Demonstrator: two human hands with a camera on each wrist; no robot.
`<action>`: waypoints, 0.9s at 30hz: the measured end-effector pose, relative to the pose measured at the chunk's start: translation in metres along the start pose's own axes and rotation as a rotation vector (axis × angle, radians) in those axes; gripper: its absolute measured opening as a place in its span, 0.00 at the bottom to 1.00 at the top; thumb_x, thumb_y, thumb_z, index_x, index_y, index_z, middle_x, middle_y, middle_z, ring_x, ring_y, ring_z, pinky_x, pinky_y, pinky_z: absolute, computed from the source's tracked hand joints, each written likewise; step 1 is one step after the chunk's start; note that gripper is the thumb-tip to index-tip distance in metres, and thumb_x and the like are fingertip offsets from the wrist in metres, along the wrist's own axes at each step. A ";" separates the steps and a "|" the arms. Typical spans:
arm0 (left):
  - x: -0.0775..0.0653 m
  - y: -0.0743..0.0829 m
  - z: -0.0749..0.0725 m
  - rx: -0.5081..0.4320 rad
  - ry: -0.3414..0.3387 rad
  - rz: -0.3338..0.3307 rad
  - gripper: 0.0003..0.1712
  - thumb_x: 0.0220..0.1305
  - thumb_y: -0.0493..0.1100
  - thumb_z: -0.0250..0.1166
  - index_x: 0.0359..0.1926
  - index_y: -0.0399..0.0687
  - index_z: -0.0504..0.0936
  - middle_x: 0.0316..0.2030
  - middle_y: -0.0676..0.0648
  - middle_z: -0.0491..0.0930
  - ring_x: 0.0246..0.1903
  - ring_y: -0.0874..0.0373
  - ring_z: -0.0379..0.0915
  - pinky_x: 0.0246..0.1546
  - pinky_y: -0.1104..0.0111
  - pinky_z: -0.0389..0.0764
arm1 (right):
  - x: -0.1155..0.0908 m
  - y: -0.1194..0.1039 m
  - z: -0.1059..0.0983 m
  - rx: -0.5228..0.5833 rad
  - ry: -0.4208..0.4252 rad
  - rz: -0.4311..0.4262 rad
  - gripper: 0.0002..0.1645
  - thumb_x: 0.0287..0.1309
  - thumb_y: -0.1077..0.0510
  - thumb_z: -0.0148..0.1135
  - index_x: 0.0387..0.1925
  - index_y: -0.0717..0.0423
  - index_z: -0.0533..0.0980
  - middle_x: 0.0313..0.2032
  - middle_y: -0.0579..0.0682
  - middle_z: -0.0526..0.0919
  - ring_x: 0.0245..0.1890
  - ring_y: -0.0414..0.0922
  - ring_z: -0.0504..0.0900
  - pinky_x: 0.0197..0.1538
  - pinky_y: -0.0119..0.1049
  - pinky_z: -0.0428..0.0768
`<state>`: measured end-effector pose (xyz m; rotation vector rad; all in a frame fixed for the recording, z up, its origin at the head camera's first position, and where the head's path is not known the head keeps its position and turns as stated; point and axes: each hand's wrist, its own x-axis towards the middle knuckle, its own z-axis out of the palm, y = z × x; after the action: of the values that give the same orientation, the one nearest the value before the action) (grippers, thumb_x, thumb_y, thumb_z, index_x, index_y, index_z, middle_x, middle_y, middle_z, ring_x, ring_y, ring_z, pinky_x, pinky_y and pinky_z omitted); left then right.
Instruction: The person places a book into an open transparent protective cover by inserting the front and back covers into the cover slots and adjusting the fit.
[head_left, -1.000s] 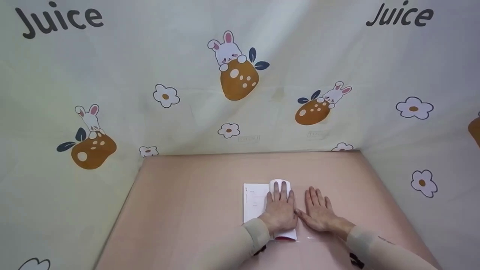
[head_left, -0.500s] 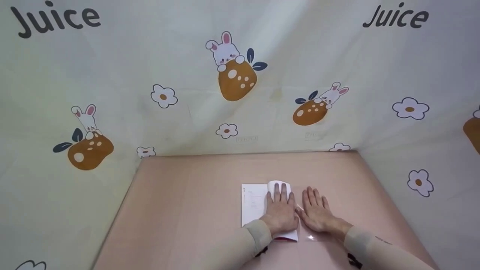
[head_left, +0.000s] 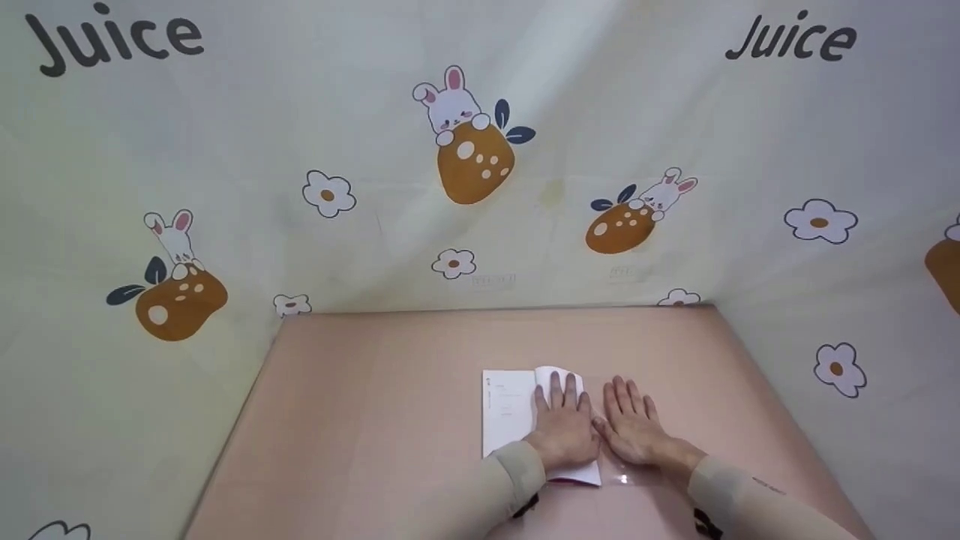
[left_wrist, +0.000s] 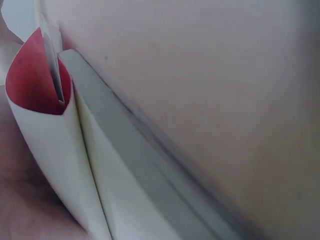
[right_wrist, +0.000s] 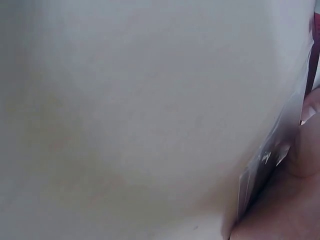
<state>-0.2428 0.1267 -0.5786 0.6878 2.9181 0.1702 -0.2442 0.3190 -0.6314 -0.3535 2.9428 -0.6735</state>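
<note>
A white booklet (head_left: 502, 405) with faint print lies on the table, its right part folded over in a curved flap. My left hand (head_left: 564, 429) rests on that flap with straight, spread fingers. In the left wrist view the curved flap shows a red inner side (left_wrist: 32, 75), and part of my left hand (left_wrist: 30, 210) is at the lower left. My right hand (head_left: 634, 427) lies with straight fingers on a clear plastic sheet (head_left: 624, 478) beside the booklet, thumb near the left hand. The sheet's shiny edge (right_wrist: 267, 155) shows next to my right hand (right_wrist: 290, 195) in the right wrist view.
The pinkish-beige table (head_left: 360, 420) extends around the booklet. Pale cloth walls (head_left: 390, 135) printed with rabbits, fruit and flowers stand at the back and both sides.
My left hand has slid slightly right, and the flap's lower corner has shifted right with it. My right hand stays about where it was. More shine shows on the clear sheet.
</note>
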 end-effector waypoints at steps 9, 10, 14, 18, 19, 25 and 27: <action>0.006 0.002 0.001 -0.005 -0.016 0.026 0.46 0.76 0.63 0.56 0.87 0.49 0.66 0.91 0.44 0.54 0.92 0.40 0.43 0.89 0.36 0.52 | -0.001 -0.014 -0.011 -0.056 -0.064 0.052 0.47 0.88 0.44 0.42 0.87 0.76 0.45 0.88 0.77 0.38 0.89 0.78 0.35 0.86 0.81 0.35; 0.006 0.001 0.001 -0.008 -0.017 0.030 0.46 0.75 0.64 0.57 0.87 0.49 0.66 0.91 0.44 0.55 0.92 0.40 0.43 0.89 0.36 0.52 | 0.000 -0.012 -0.010 -0.045 -0.061 0.049 0.48 0.88 0.44 0.42 0.87 0.76 0.45 0.88 0.77 0.38 0.89 0.78 0.35 0.86 0.81 0.35; 0.005 0.000 0.001 -0.025 -0.014 0.043 0.49 0.73 0.66 0.60 0.87 0.49 0.67 0.91 0.45 0.56 0.92 0.41 0.44 0.89 0.35 0.51 | 0.001 -0.003 -0.006 0.001 -0.051 0.025 0.52 0.88 0.37 0.41 0.87 0.76 0.45 0.88 0.78 0.38 0.88 0.80 0.35 0.85 0.82 0.33; 0.004 0.000 0.001 -0.014 0.002 0.053 0.49 0.72 0.67 0.61 0.86 0.49 0.69 0.90 0.46 0.58 0.92 0.42 0.46 0.88 0.35 0.53 | 0.001 0.002 -0.003 -0.013 -0.032 -0.003 0.56 0.87 0.31 0.37 0.87 0.75 0.45 0.88 0.78 0.39 0.88 0.80 0.36 0.84 0.82 0.35; 0.004 0.001 0.001 -0.006 0.006 0.056 0.49 0.72 0.68 0.61 0.85 0.49 0.69 0.90 0.46 0.59 0.92 0.42 0.47 0.88 0.35 0.54 | 0.001 0.003 -0.002 -0.024 -0.027 -0.007 0.57 0.87 0.29 0.35 0.87 0.75 0.45 0.88 0.78 0.39 0.89 0.80 0.36 0.85 0.81 0.36; 0.002 0.002 0.001 0.036 0.011 0.074 0.49 0.74 0.67 0.59 0.87 0.49 0.66 0.90 0.47 0.59 0.92 0.42 0.47 0.89 0.36 0.53 | 0.003 0.005 -0.001 -0.052 -0.029 -0.016 0.58 0.86 0.29 0.35 0.86 0.77 0.47 0.88 0.79 0.40 0.88 0.80 0.38 0.84 0.83 0.38; 0.002 0.001 0.001 0.029 0.013 0.080 0.47 0.76 0.66 0.57 0.87 0.49 0.66 0.90 0.48 0.60 0.92 0.43 0.48 0.89 0.36 0.53 | 0.002 0.003 -0.002 -0.045 -0.035 -0.012 0.57 0.87 0.30 0.36 0.86 0.76 0.47 0.88 0.79 0.39 0.88 0.80 0.37 0.84 0.83 0.37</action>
<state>-0.2443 0.1288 -0.5799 0.8117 2.9120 0.1416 -0.2475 0.3218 -0.6310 -0.3834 2.9293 -0.5967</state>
